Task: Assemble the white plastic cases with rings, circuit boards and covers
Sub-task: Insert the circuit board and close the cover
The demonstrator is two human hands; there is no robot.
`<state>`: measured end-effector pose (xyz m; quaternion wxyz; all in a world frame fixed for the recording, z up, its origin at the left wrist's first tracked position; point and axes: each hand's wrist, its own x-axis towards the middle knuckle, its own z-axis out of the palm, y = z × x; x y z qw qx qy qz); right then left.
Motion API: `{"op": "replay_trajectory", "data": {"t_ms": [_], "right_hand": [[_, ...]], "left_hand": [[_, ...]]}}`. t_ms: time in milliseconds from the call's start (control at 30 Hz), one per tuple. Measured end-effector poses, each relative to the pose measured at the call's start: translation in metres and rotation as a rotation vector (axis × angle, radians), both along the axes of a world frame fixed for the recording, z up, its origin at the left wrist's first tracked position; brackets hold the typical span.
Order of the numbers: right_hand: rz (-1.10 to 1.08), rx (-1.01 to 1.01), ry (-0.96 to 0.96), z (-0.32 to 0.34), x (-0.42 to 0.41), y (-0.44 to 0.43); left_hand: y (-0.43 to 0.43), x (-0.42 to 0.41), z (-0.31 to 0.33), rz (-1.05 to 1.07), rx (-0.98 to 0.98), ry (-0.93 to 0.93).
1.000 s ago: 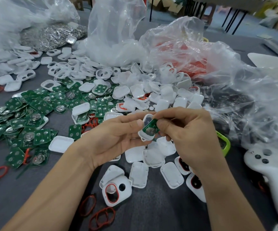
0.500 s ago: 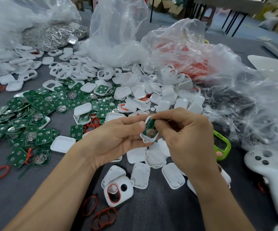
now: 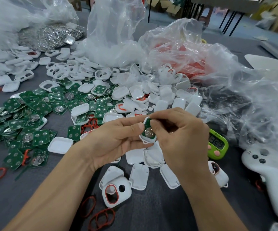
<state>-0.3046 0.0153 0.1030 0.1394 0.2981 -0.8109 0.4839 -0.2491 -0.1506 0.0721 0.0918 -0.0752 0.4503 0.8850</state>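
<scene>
We see two bare hands meeting mid-frame above a grey table (image 3: 168, 214). L hand (image 3: 116, 140) grips a white plastic case (image 3: 145, 141): thumb laid on its left edge, other fingers curled beneath, so the case sits tilted w/ its open side facing us. R hand (image 3: 181, 139) comes in from the right w/ fingers clenched tight, the tips pinching the top end of a green circuit board (image 3: 147, 124) that lies inside the case. A round silver coin cell (image 3: 150, 132) shows on the board, just below the R fingertips (image 3: 153, 122). Left of the L fingers, well apart, lie loose circuit boards (image 3: 35, 114) in a wide green heap. Beyond both sets of fingers is a pile of white covers (image 3: 151, 94), & behind that clear plastic bags (image 3: 115, 30). Below the fingers, near the wrists, are more covers & a case w/ a red ring (image 3: 116, 192) fitted in its opening. Loose red rings (image 3: 101, 217) lie nearer us, btwn the forearms. Right of the R fingers, just beside the knuckles, stands a green digital timer (image 3: 218, 144), and further right a white handheld controller (image 3: 271, 177).
</scene>
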Motion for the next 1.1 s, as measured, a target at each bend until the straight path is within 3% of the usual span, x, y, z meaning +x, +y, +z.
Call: {"op": "replay_trajectory", "data": {"t_ms": [1100], "right_hand": [[0.008, 0.018, 0.052, -0.0014, -0.0005, -0.0005]], "left_hand": [[0.0039, -0.0006, 0.0038, 0.024, 0.038, -0.009]]}}
